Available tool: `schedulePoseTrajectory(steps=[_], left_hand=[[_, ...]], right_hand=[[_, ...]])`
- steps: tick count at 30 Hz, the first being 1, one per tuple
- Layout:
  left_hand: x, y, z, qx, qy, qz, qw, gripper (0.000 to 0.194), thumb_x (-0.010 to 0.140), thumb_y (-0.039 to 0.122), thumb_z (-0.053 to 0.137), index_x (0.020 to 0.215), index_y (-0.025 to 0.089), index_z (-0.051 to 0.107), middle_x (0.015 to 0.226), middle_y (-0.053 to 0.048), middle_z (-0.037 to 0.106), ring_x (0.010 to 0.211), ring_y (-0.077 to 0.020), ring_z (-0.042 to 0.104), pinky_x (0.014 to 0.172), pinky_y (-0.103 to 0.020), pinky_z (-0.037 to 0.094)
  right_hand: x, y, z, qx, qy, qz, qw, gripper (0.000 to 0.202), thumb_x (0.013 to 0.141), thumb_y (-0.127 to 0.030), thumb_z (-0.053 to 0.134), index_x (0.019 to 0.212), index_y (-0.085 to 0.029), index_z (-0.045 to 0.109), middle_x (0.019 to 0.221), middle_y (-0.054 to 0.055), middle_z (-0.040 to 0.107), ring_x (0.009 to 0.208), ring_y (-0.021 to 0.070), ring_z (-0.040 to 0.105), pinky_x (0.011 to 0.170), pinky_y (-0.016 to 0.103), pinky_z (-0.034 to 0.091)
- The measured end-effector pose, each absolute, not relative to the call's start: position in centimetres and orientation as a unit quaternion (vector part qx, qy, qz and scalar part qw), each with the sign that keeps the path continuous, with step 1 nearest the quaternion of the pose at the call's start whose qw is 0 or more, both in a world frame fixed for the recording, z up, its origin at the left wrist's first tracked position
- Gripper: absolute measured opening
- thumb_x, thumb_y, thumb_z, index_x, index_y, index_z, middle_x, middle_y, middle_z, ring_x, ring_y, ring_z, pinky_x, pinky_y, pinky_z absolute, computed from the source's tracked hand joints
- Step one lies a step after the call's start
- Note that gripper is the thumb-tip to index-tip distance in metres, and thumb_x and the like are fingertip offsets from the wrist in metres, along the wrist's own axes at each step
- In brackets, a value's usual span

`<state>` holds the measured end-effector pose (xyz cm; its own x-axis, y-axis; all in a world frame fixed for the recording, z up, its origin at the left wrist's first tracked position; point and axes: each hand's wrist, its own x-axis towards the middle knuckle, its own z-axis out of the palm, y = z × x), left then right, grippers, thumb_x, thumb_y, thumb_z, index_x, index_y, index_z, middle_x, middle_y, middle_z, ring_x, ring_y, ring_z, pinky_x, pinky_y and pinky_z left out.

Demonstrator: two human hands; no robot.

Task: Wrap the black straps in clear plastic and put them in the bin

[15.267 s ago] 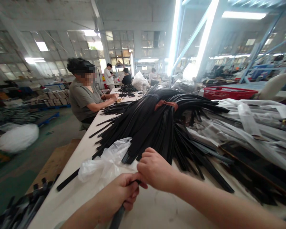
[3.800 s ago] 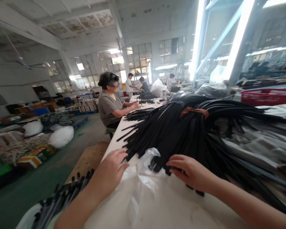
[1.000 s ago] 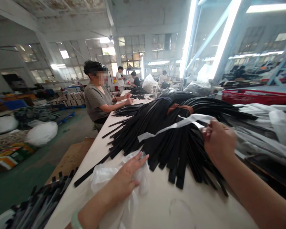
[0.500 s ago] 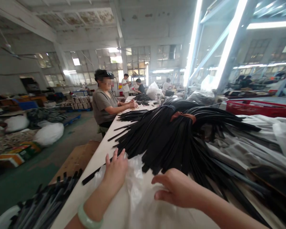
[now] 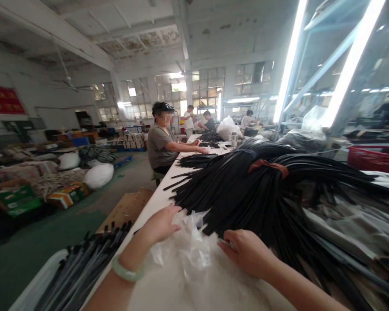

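A crumpled clear plastic bag lies on the pale tabletop between my hands. My left hand, with a pale green bangle at its wrist, reaches over the bag's left side; its thumb stands apart from the fingers. On the other side, my right hand is closed in a pinch, and a bit of pale film shows between thumb and forefinger. Just beyond both hands spreads a big heap of long black strips, with a reddish-brown tie around part of it.
A co-worker in a grey shirt sits at the table's left edge. Below it, a white container holds more strips. Translucent sheeting and a red basket are at right. A cardboard sheet lies left.
My view has swung left. My left hand has turned from spread fingers to reaching rightward. My right fingers have closed into a pinch. The co-worker's near arm has stretched further along the table.
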<state>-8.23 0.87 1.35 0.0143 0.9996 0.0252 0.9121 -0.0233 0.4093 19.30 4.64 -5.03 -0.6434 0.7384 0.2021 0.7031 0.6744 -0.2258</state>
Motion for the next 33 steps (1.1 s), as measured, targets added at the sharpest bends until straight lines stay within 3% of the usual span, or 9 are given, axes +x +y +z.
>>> schedulePoseTrajectory(steps=[3, 7, 12, 14, 17, 19, 24, 28, 33], left_hand=[[-10.9, -2.4, 4.0, 0.675, 0.718, 0.128, 0.109, 0.076, 0.076, 0.041, 0.058, 0.144, 0.018, 0.033, 0.150, -0.009, 0.035, 0.137, -0.0234, 0.033, 0.113, -0.035, 0.023], [-14.6, -6.8, 3.9, 0.552, 0.830, 0.030, 0.077, 0.104, 0.071, 0.052, 0.058, 0.149, 0.004, 0.008, 0.153, -0.023, 0.020, 0.141, -0.0324, 0.023, 0.111, -0.043, 0.025], [-13.3, -6.2, 0.5, 0.587, 0.807, -0.008, 0.058, 0.114, 0.070, 0.055, 0.061, 0.148, 0.006, -0.006, 0.155, -0.025, 0.009, 0.143, -0.0347, 0.010, 0.109, -0.046, 0.025], [-10.7, -4.8, -0.7, 0.584, 0.811, 0.011, 0.040, 0.109, 0.076, 0.057, 0.055, 0.148, 0.006, -0.009, 0.153, -0.030, 0.006, 0.141, -0.0381, 0.017, 0.107, -0.047, 0.028], [-6.5, -3.1, -1.6, 0.579, 0.813, 0.033, 0.045, 0.097, 0.084, 0.057, 0.046, 0.148, 0.007, -0.006, 0.151, -0.035, 0.008, 0.136, -0.0409, 0.029, 0.104, -0.048, 0.031], [-4.2, -2.2, -1.8, 0.603, 0.795, 0.042, 0.041, 0.096, 0.081, 0.054, 0.054, 0.150, 0.011, 0.002, 0.152, -0.032, 0.005, 0.138, -0.0421, 0.024, 0.106, -0.050, 0.029], [-1.5, -0.2, -2.7, 0.680, 0.729, 0.061, 0.051, 0.080, 0.074, 0.024, 0.064, 0.146, 0.025, 0.028, 0.158, -0.017, 0.002, 0.139, -0.0456, 0.015, 0.107, -0.056, 0.027], [-1.9, 1.4, -4.1, 0.727, 0.681, 0.074, 0.052, 0.075, 0.071, 0.001, 0.044, 0.141, 0.024, 0.040, 0.157, -0.011, 0.016, 0.142, -0.0331, 0.019, 0.112, -0.051, 0.025], [-3.8, 2.6, -5.1, 0.754, 0.648, 0.101, 0.033, 0.058, 0.072, 0.000, 0.039, 0.126, 0.010, 0.055, 0.148, -0.015, 0.037, 0.137, -0.0241, 0.034, 0.115, -0.039, 0.024]], right_hand=[[19.7, 4.8, -5.0, -0.395, -0.902, 0.070, 0.161, 0.037, 0.092, -0.039, 0.042, 0.062, -0.019, 0.050, 0.058, 0.002, 0.060, 0.056, 0.0153, 0.057, 0.052, 0.027, 0.021], [20.9, 5.9, -3.8, -0.438, -0.867, 0.063, 0.229, 0.032, 0.087, -0.031, 0.044, 0.057, -0.020, 0.043, 0.053, 0.000, 0.051, 0.050, 0.0139, 0.048, 0.052, 0.027, 0.021], [25.3, 8.7, -1.0, -0.583, -0.709, -0.050, 0.395, 0.012, 0.070, -0.017, 0.049, 0.060, -0.021, 0.043, 0.055, -0.001, 0.046, 0.053, 0.0157, 0.044, 0.052, 0.027, 0.021], [27.0, 9.4, -0.3, -0.592, -0.662, -0.130, 0.441, 0.009, 0.067, -0.013, 0.048, 0.063, -0.021, 0.046, 0.062, 0.002, 0.049, 0.058, 0.0173, 0.046, 0.054, 0.028, 0.025], [27.4, 9.3, -0.2, -0.532, -0.680, -0.196, 0.466, 0.017, 0.067, -0.009, 0.046, 0.077, -0.019, 0.057, 0.077, 0.005, 0.056, 0.070, 0.0203, 0.053, 0.064, 0.029, 0.036], [26.0, 8.5, -0.9, -0.463, -0.751, -0.177, 0.437, 0.032, 0.072, -0.010, 0.045, 0.098, -0.017, 0.062, 0.093, 0.009, 0.060, 0.075, 0.0206, 0.057, 0.067, 0.030, 0.040], [20.6, 6.4, -3.2, -0.356, -0.903, -0.025, 0.238, 0.062, 0.080, -0.028, 0.047, 0.141, -0.020, 0.038, 0.139, 0.014, 0.046, 0.080, 0.0225, 0.065, 0.067, 0.032, 0.047], [18.8, 6.5, -3.8, -0.358, -0.921, 0.025, 0.150, 0.080, 0.068, -0.019, 0.050, 0.146, -0.023, 0.030, 0.150, 0.015, 0.031, 0.093, 0.0284, 0.066, 0.075, 0.036, 0.049], [18.2, 8.1, -2.8, -0.338, -0.937, 0.011, 0.082, 0.082, 0.062, -0.015, 0.058, 0.141, -0.022, 0.038, 0.146, 0.019, 0.036, 0.091, 0.0293, 0.067, 0.069, 0.034, 0.050]])
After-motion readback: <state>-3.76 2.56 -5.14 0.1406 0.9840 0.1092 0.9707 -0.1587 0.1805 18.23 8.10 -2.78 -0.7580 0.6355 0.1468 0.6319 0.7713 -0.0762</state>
